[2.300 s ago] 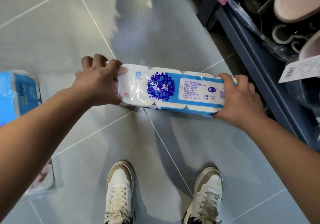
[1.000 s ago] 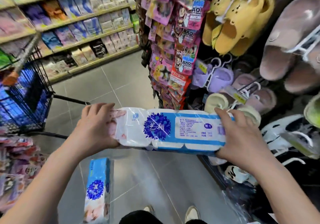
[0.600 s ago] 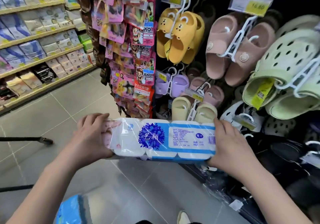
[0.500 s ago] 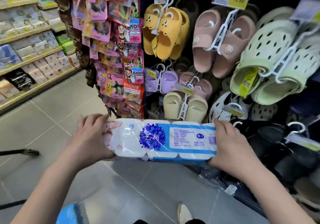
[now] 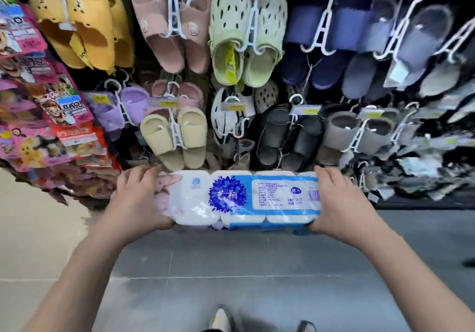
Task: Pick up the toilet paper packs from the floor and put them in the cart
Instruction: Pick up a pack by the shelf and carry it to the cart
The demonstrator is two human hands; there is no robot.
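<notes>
Snack packets (image 5: pixel 51 115) in pink and red hang at my far left, beside a wall of slippers (image 5: pixel 246 56) on white hangers. My left hand (image 5: pixel 138 200) has its grip clamped around the left end of the toilet paper pack (image 5: pixel 241 199), fingers over the top edge. The pack is off the floor, held level at chest height in front of the slipper wall, its long axis running left to right, the printed blue flower and label face turned up toward me. My right hand (image 5: pixel 339 200) clamps the right end the same way. Below, grey floor tiles (image 5: pixel 231 280) and my shoe tips (image 5: pixel 221 319) show. Half a second ago the snack packets filled more of the left and shelves were visible beyond; now I face the slippers squarely, and the blue pack on the floor is out of sight.
</notes>
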